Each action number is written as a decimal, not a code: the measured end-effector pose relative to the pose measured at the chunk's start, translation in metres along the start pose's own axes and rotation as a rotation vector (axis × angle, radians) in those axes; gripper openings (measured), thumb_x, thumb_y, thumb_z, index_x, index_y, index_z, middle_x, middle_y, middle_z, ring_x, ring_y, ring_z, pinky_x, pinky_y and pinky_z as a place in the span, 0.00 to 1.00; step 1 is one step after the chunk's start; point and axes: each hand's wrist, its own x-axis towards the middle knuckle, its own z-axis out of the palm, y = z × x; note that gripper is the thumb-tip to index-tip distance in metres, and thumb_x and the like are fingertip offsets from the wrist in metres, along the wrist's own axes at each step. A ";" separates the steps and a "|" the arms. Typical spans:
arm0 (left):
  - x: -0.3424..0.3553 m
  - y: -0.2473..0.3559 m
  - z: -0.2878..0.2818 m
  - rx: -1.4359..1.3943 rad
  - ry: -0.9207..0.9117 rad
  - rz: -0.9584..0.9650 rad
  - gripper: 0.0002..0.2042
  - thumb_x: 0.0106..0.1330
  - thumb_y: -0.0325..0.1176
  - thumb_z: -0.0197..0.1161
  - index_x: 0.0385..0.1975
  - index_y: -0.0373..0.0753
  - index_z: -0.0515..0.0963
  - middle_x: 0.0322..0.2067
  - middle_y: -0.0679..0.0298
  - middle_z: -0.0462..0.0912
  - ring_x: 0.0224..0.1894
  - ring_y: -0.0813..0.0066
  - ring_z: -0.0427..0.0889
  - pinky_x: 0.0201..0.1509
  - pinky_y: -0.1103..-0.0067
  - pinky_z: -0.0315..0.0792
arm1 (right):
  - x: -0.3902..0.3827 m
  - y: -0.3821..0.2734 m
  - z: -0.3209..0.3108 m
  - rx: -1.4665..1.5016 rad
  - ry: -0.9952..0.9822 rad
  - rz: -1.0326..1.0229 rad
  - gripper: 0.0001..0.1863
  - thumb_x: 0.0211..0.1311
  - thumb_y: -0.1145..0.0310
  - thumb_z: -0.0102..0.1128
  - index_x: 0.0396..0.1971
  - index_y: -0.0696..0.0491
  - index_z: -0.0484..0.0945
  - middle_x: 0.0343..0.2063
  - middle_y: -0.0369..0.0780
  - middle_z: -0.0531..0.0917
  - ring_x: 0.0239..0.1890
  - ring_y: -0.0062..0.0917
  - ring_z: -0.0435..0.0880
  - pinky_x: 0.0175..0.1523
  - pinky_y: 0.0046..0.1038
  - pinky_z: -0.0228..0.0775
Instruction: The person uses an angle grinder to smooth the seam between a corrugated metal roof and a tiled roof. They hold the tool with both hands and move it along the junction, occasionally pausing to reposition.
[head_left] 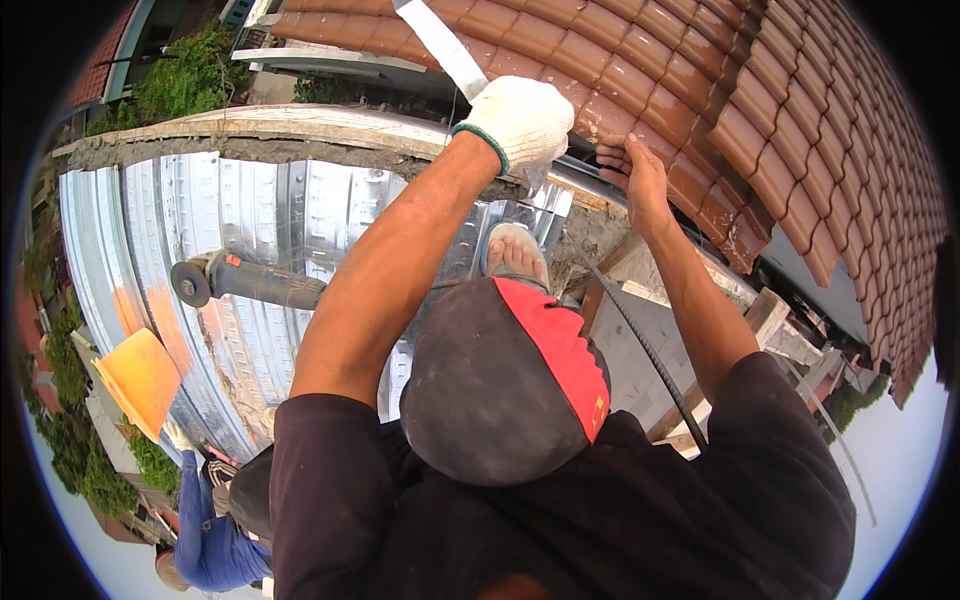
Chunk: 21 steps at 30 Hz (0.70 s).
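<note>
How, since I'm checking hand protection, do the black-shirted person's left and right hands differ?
The left hand wears a cream fabric glove with a green cuff; the right hand is bare. The left hand looks closed around a flat, pale strip; the right hand's fingers are partly open, apparently holding nothing. Both reach forward near the glossy brown roof tiles.

An angle grinder [268,284] lies on ribbed metal sheeting [235,200], with green foliage [190,78] beyond
</note>
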 end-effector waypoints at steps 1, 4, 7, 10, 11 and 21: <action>-0.018 -0.016 0.004 -0.021 -0.013 -0.056 0.16 0.68 0.44 0.64 0.30 0.41 0.92 0.30 0.50 0.91 0.34 0.51 0.93 0.41 0.58 0.86 | -0.004 0.005 0.006 -0.020 -0.094 -0.009 0.27 0.89 0.48 0.46 0.61 0.56 0.83 0.52 0.41 0.89 0.56 0.26 0.86 0.64 0.34 0.77; -0.059 -0.041 0.031 -0.075 0.136 -0.195 0.20 0.74 0.50 0.63 0.26 0.43 0.91 0.26 0.52 0.88 0.32 0.48 0.89 0.40 0.57 0.83 | -0.007 0.006 0.046 -0.183 -0.400 -0.121 0.31 0.88 0.45 0.46 0.70 0.55 0.79 0.65 0.42 0.85 0.68 0.29 0.82 0.73 0.36 0.69; -0.065 -0.036 0.033 -0.099 0.203 -0.185 0.21 0.73 0.49 0.63 0.23 0.42 0.89 0.24 0.52 0.86 0.30 0.48 0.88 0.38 0.56 0.81 | -0.006 -0.005 0.079 -0.272 -0.589 -0.127 0.35 0.83 0.39 0.53 0.62 0.59 0.85 0.57 0.45 0.89 0.65 0.32 0.83 0.70 0.37 0.72; -0.057 -0.033 0.028 -0.098 0.226 -0.105 0.20 0.72 0.48 0.63 0.23 0.42 0.89 0.23 0.52 0.86 0.30 0.47 0.88 0.38 0.56 0.81 | 0.013 -0.007 0.073 -0.588 -0.691 -0.163 0.38 0.76 0.35 0.61 0.57 0.60 0.88 0.51 0.46 0.91 0.60 0.32 0.86 0.67 0.35 0.74; -0.053 -0.026 0.026 -0.104 0.220 -0.084 0.19 0.72 0.48 0.63 0.23 0.42 0.89 0.23 0.52 0.86 0.30 0.47 0.88 0.37 0.55 0.81 | 0.018 -0.004 0.066 -0.590 -0.709 -0.163 0.39 0.74 0.34 0.64 0.56 0.60 0.88 0.49 0.47 0.92 0.58 0.32 0.87 0.67 0.35 0.75; -0.008 0.025 -0.013 -0.071 0.050 0.187 0.12 0.60 0.42 0.69 0.30 0.41 0.92 0.29 0.50 0.91 0.32 0.50 0.93 0.39 0.57 0.84 | -0.035 -0.010 0.027 -0.549 -0.440 -0.372 0.20 0.72 0.60 0.72 0.61 0.49 0.88 0.57 0.40 0.90 0.62 0.32 0.85 0.71 0.36 0.71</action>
